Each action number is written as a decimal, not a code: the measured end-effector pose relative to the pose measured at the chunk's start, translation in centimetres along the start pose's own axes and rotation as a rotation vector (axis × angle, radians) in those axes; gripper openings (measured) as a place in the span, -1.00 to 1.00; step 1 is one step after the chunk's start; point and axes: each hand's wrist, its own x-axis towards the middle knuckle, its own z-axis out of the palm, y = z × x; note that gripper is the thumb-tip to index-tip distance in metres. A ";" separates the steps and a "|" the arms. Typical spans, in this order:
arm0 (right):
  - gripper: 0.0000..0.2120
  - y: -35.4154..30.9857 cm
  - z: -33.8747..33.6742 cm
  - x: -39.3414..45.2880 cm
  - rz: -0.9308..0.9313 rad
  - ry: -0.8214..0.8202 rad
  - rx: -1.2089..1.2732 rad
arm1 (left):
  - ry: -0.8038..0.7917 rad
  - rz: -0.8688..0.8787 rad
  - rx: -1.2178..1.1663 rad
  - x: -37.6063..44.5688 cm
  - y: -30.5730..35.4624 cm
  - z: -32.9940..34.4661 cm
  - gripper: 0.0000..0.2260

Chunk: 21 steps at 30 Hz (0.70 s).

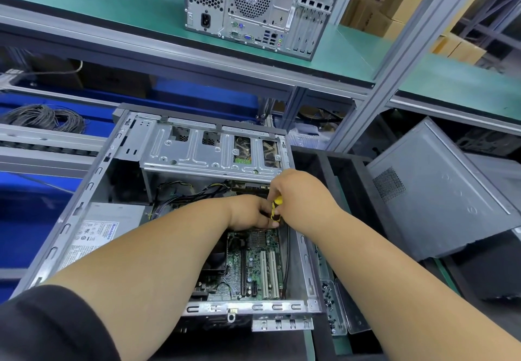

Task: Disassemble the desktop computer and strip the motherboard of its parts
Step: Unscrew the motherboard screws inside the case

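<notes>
The open desktop case [84,191] is laid on the table at 6 o'clock, with the motherboard [253,265] still inside. A yellow-and-black screwdriver [275,208] is gripped by the right hand [298,194], and its shaft seems pinched by the left hand [249,212] (fingertips are hidden). A board screw is probably being loosened; next, steady turning is needed. The power supply label [90,238] cannot be read.

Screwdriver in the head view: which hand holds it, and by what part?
The right hand grips the screwdriver by its yellow-and-black handle. The left hand touches its lower end; a grip there cannot be told.
</notes>
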 end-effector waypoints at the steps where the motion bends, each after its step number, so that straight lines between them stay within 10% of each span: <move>1: -0.69 -0.1 -0.2 0.4 -0.007 -0.027 -0.013 | 0.011 0.008 -0.006 -0.1 0.1 -0.1 -0.78; 5: -0.70 0.1 0.0 0.4 -0.039 -0.027 -0.035 | 0.061 0.021 -0.050 0.0 -0.1 -0.2 -0.85; 11: -0.71 1.3 1.6 -2.1 -0.062 0.388 0.223 | 0.087 0.036 -0.069 0.1 -0.1 0.1 -0.84; 21: -0.57 0.1 -2.1 -0.3 0.039 -0.104 0.115 | 0.062 0.051 -0.021 -0.1 0.0 -0.1 -0.87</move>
